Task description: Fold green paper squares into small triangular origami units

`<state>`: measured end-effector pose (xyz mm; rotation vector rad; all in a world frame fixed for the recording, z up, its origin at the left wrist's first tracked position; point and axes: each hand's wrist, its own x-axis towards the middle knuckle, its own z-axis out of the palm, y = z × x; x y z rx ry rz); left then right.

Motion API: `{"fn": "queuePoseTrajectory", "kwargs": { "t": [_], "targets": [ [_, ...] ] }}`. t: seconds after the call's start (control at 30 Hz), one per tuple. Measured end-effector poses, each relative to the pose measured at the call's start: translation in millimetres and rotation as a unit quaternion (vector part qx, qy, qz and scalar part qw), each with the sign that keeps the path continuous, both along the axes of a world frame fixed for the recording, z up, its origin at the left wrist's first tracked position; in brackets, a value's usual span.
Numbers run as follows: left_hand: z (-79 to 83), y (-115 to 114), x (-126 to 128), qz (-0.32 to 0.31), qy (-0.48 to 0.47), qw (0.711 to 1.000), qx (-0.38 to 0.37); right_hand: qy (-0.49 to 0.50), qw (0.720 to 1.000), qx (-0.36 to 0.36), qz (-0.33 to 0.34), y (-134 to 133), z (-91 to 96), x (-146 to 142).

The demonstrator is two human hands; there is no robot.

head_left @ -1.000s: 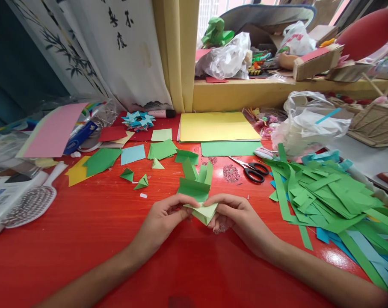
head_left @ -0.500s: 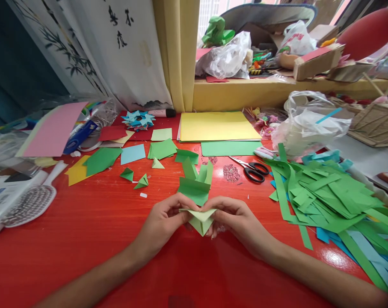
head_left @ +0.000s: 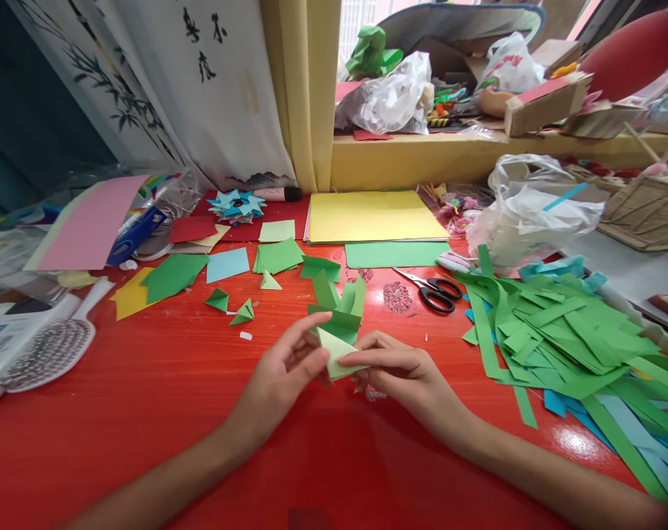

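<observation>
Between my hands is a pale green folded paper, now a flat triangle held just above the red table. My left hand pinches its left corner between thumb and fingers, with the index finger raised along the top. From the right, my right hand grips the other corner, its index finger lying across the front face. Right behind the hands lie creased green paper pieces, partly covered by them. Small folded green triangles and a pale green triangle rest farther left.
Black-handled scissors lie beyond my right hand. A heap of green paper strips covers the right side. Yellow sheets are stacked at the back. On the left are a hairbrush and green square paper.
The pale green paper has turned from an open, wing-like fold facing me into a flattened triangle. My left index finger has lifted, and my right fingers have moved over its face.
</observation>
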<state>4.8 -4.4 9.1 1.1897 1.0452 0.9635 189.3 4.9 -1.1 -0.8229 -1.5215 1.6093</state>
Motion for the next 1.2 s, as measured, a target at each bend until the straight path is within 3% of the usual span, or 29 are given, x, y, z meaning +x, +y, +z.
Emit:
{"fn": "queuePoseTrajectory", "kwargs": {
  "t": [0.1, 0.23, 0.33, 0.43, 0.57, 0.77, 0.9, 1.0, 1.2],
  "targets": [
    [-1.3, -2.7, 0.7, -0.029, 0.065, 0.997, 0.043, -0.011, 1.000, -0.002, 0.028, -0.4, 2.5, -0.7],
    [-4.8, -6.4, -0.6, -0.033, 0.154, 0.982, 0.108, 0.004, 0.999, -0.038, -0.006, -1.3, 2.6, -1.6],
    [-7.5, -9.0, -1.0, -0.051, 0.231, 0.949, 0.207, 0.012, 0.997, -0.072, -0.020, -0.2, -0.8, -2.4],
    [-8.8, -10.0, -1.5, -0.044, 0.263, 0.920, 0.287, -0.024, 0.998, -0.051, -0.013, 1.2, -3.2, -2.7],
    [-5.7, -6.7, -4.0, 0.020, 0.271, 0.929, 0.252, -0.027, 0.997, -0.071, 0.027, 0.1, -2.5, -3.3],
    [-3.5, -6.0, -0.3, -0.062, 0.258, 0.913, 0.309, -0.001, 0.998, -0.052, 0.022, -2.1, -3.0, -4.1],
    [-4.8, -8.1, 4.7, 0.008, 0.267, 0.945, 0.190, -0.010, 0.997, -0.075, -0.029, -0.7, -4.8, -2.8],
    [-3.7, -7.4, 5.2, -0.010, 0.249, 0.962, 0.111, -0.004, 0.993, -0.113, -0.035, 1.4, -4.5, -2.0],
    [-6.2, -4.6, 6.8, -0.023, 0.256, 0.959, 0.115, -0.048, 0.994, -0.083, 0.053, 6.8, -3.1, 1.4]
  ]
}}
